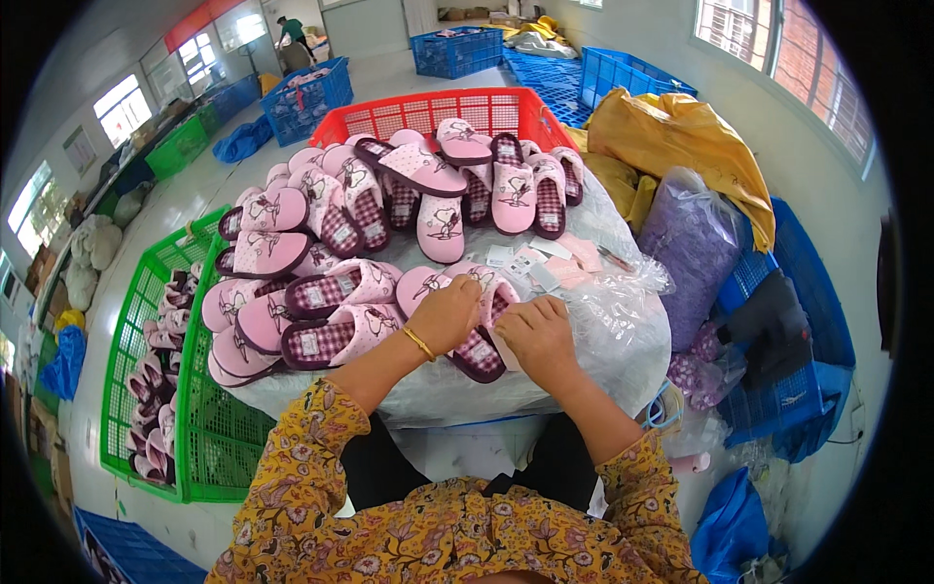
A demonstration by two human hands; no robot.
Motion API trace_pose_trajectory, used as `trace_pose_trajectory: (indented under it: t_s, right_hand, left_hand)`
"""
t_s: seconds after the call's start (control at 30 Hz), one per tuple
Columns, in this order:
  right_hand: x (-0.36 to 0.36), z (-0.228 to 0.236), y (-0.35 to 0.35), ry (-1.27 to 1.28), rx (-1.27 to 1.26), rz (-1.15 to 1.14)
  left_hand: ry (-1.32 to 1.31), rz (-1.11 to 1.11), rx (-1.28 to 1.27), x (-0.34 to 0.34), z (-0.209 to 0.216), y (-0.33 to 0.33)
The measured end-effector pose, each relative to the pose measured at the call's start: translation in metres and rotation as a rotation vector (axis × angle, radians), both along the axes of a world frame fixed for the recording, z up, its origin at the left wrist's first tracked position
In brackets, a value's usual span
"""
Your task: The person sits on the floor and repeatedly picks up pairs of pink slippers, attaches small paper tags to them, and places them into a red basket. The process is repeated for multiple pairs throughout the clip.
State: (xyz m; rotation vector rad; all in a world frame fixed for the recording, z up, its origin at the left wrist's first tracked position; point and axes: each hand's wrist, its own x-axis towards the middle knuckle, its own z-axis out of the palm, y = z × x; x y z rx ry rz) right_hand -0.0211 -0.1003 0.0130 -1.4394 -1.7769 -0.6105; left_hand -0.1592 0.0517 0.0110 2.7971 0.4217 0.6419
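A pink slipper [478,358] with a dark plaid insole lies in front of me on the plastic-covered table [623,346]. The fingers of my left hand [446,311] are pinched together at its upper. On the other side, my right hand [538,336] has its fingers curled over the slipper's edge; the thumb is partly hidden. Against my left hand rests another pink slipper [416,285]. Further left, several more pink slippers [341,326] lie in pairs. Small paper tags [520,263] and pink pieces [584,251] are scattered just beyond my hands.
A heap of slippers [443,229] fills the far side, before a red crate [477,102]. Green crates [224,419] stand left. On the right are a bag of purple material [691,243], yellow sacking [671,136] and a blue crate [817,321]. A person [295,34] stands far back.
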Motion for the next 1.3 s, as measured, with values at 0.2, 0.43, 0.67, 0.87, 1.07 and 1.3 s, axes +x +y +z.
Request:
trace_pose_trajectory:
  t_s: [0.2, 0.43, 0.67, 0.87, 1.07, 1.3]
  right_hand:
    - [0.0, -0.003, 0.011, -0.03, 0.006, 0.048]
    - [0.004, 0.004, 0.003, -0.041, 0.026, -0.06]
    - [0.01, -0.017, 0.019, 0.185, 0.0, 0.031]
    - [0.011, -0.041, 0.023, 0.496, -0.17, -0.032]
    - [0.004, -0.028, 0.022, 0.548, -0.047, 0.031]
    - [0.003, -0.03, 0.024, 0.424, 0.033, 0.035]
  left_hand:
    - [-0.06, 0.086, -0.489, 0.003, 0.004, -0.005]
    - [-0.162, 0.103, -0.807, -0.002, -0.014, 0.0]
    - [-0.243, -0.013, -1.244, -0.002, -0.026, 0.008]
    - [-0.144, -0.013, -1.261, -0.003, -0.031, 0.008]
    - [-0.265, -0.108, -1.27, -0.005, -0.019, -0.005]
    - [-0.262, -0.182, -1.209, -0.004, -0.019, 0.0]
